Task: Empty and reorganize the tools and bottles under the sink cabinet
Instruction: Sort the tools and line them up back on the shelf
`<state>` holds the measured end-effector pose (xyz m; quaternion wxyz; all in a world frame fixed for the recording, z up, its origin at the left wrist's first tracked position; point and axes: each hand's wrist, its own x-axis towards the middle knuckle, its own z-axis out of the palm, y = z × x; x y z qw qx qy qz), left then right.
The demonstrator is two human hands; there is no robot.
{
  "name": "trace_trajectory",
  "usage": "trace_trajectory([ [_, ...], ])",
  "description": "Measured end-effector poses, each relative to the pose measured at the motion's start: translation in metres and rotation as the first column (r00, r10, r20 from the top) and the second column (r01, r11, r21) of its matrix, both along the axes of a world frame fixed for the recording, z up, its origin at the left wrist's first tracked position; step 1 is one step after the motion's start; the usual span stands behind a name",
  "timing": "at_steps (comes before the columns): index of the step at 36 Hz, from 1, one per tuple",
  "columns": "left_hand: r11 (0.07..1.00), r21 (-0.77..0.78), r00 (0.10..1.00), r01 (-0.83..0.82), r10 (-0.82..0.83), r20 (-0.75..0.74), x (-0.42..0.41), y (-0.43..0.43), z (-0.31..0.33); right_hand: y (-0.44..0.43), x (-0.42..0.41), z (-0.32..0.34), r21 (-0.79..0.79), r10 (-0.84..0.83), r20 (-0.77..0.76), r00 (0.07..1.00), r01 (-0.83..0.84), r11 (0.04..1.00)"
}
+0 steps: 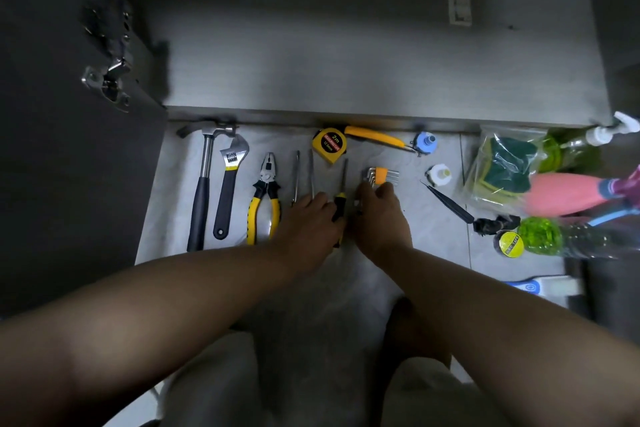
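Both hands reach down to a row of tools laid on the pale floor [433, 246] in front of the open sink cabinet [346, 62], whose dark door [52, 166] stands swung out at the left. The left hand [308, 218] lies back-up over the lower ends of 2 thin screwdrivers [295, 177], its fingers bent down against the black and yellow handle of a third screwdriver [343, 180]; whether they close round that handle cannot be told. The right hand [381, 215] is just beside it, with curled fingers and thumb pinching the lower edge of the hex key set [380, 174] in its orange holder. Left of the hands, side by side and apart, lie a hammer [204, 184], a wrench [230, 180] and yellow-handled pliers [265, 198]. Near the cabinet edge sit a yellow tape measure [329, 144] and a yellow-handled tool [377, 137]. To the right lie a blue cap [426, 142], a white cap [440, 173] and black tweezers [446, 201]. Further right a clear bag of sponges [502, 166] rests beside a pump bottle [568, 149] of green liquid, a pink bottle [561, 198] on its side, and a roll of tape [509, 243] touching a green bottle [554, 236].
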<state>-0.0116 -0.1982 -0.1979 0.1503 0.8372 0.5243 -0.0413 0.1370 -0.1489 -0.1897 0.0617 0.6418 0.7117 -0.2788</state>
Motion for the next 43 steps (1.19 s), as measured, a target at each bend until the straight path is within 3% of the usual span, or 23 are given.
trace_trajectory([
  [5,1.000,-0.013,1.000,0.009,-0.009,0.008,0.000,0.002,0.000,0.044,-0.022,0.011,0.148,0.223,-0.054,0.973,-0.213,0.966],
  [13,0.999,-0.031,0.999,0.020,-0.021,-0.031,0.001,0.004,-0.004,0.092,-0.060,0.015,0.013,0.450,0.230,0.863,-0.465,0.885],
  [16,0.999,-0.047,0.999,0.019,-0.020,-0.025,0.000,0.004,-0.005,0.094,-0.067,0.008,-0.006,0.472,0.255,0.844,-0.486,0.874],
  [24,0.999,-0.038,1.000,0.006,-0.006,-0.013,0.001,0.002,-0.003,0.075,-0.050,0.009,0.192,0.365,0.097,0.926,-0.377,0.906],
  [26,0.999,-0.035,1.000,-0.003,0.002,-0.009,0.002,0.002,-0.002,0.061,-0.033,0.012,0.248,0.285,0.028,0.958,-0.283,0.926],
  [29,0.999,-0.050,1.000,-0.001,0.001,-0.003,0.001,0.001,-0.001,0.040,-0.001,0.013,0.224,0.038,-0.069,0.997,-0.022,0.974],
  [32,0.998,-0.064,1.000,-0.029,0.029,0.000,0.000,0.001,0.001,0.029,0.031,0.010,0.146,-0.144,-0.001,0.990,0.142,0.979],
  [36,0.995,-0.078,0.998,-0.055,0.055,-0.006,-0.003,0.000,0.004,0.022,0.053,0.008,0.019,-0.252,0.140,0.958,0.251,0.968],
  [40,0.995,-0.076,0.998,-0.068,0.067,-0.003,-0.006,0.000,0.004,0.012,0.045,0.010,0.135,-0.216,0.284,0.934,0.184,0.974],
  [43,0.994,-0.076,0.997,-0.083,0.083,0.004,-0.006,0.000,0.004,0.006,0.026,0.006,0.056,-0.193,0.171,0.966,0.186,0.981],
])
